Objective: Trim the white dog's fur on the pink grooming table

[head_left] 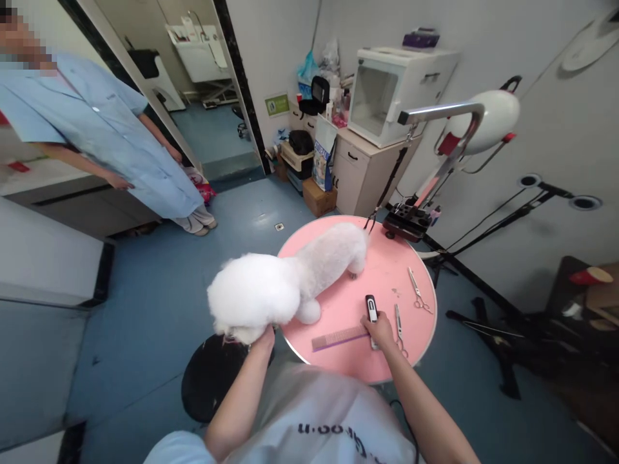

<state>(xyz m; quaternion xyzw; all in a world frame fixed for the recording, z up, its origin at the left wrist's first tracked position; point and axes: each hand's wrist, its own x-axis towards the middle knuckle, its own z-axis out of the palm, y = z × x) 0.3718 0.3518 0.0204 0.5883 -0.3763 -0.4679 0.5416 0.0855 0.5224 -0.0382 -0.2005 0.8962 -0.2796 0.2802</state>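
A white fluffy dog (319, 264) stands on a round pink grooming table (348, 361). Its big rounded head reaches past the table's left edge. My left hand (264, 338) is at the fur under the dog's chin, its fingers hidden. With my right hand (380, 330) I grip a black and silver hair clipper (371, 309), low over the tabletop or on it; the contact is unclear. A purple-edged comb (336, 338) lies left of that hand. To its right are a pair of scissors (398, 322) and, farther off, another pair of scissors (414, 283).
A metal grooming arm (445, 113) with a hanging strap (394, 177) rises behind the table. Below my left arm stands a black round stool (207, 380). A person in a blue gown (120, 129) stands at left. Cabinets (358, 167) and a lamp stand (512, 219) are behind.
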